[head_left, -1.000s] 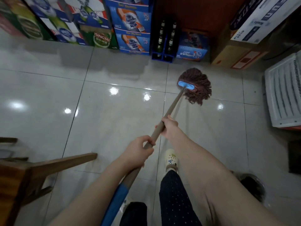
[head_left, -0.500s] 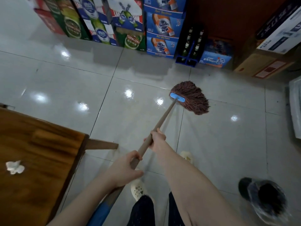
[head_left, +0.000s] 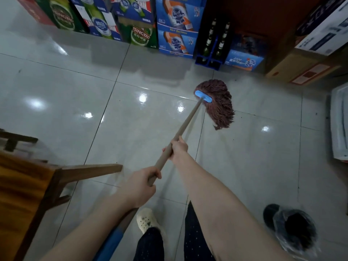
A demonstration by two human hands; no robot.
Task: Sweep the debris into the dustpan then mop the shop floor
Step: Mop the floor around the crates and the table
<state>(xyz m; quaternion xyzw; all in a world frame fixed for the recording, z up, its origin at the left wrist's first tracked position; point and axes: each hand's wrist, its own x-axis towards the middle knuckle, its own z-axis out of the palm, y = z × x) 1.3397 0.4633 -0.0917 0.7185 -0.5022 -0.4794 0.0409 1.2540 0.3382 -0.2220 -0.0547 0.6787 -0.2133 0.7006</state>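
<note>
Our fingers (head_left: 156, 173) are clenched round the mop handle (head_left: 185, 125), so we judge sweeping done and mopping under way; we see no dustpan here, and how much floor (head_left: 254, 176) remains we cannot tell. Our left hand (head_left: 139, 187) wraps the shaft; our right hand (head_left: 178, 150) grips it just ahead. Beyond the right fingertips (head_left: 181, 143) the mop head (head_left: 220, 106) rests on glossy tile, short of the beer cartons (head_left: 175, 40).
</note>
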